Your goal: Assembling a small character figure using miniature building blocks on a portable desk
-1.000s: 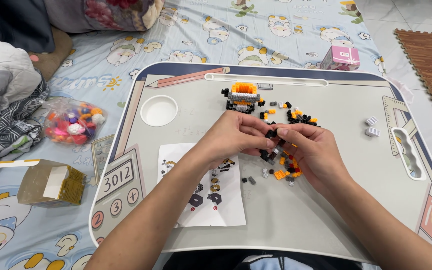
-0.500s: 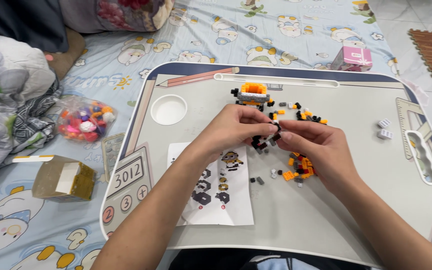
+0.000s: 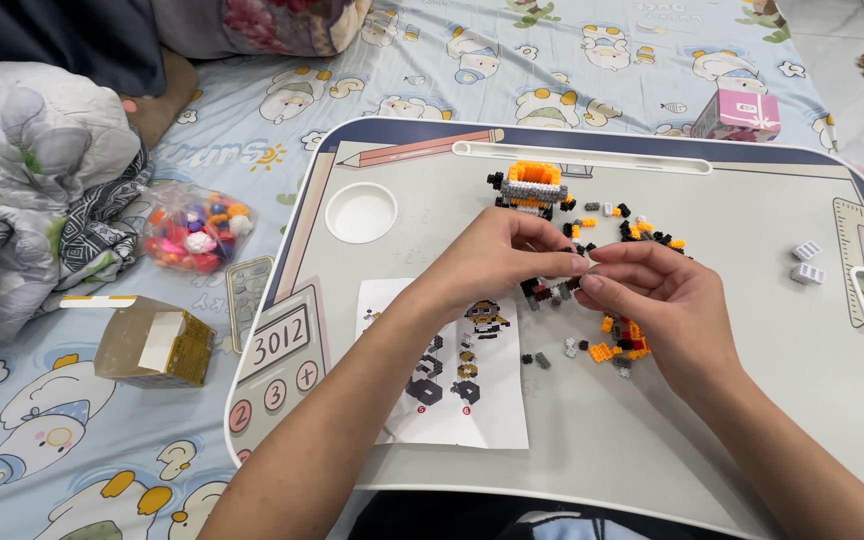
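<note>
My left hand [image 3: 500, 252] and my right hand [image 3: 657, 296] meet fingertip to fingertip over the grey lap tray [image 3: 712, 430], pinching a small clump of tiny black and grey bricks [image 3: 552, 288] between them. Loose orange, black and grey bricks [image 3: 620, 343] lie under and beside my right hand. A partly built orange, grey and black brick model [image 3: 532, 188] stands just beyond my left hand. A paper instruction sheet [image 3: 452, 372] lies under my left forearm.
Two small grey bricks [image 3: 807, 262] rest at the tray's right. A round cup recess [image 3: 361, 212] is at its upper left. Off the tray lie a bag of colourful pieces [image 3: 195, 228], an open cardboard box [image 3: 152, 343] and a pink box [image 3: 741, 113].
Both hands have drawn closer together and a little nearer the tray's middle, with the fingertips now touching over the small brick clump. The camera view shifted slightly.
</note>
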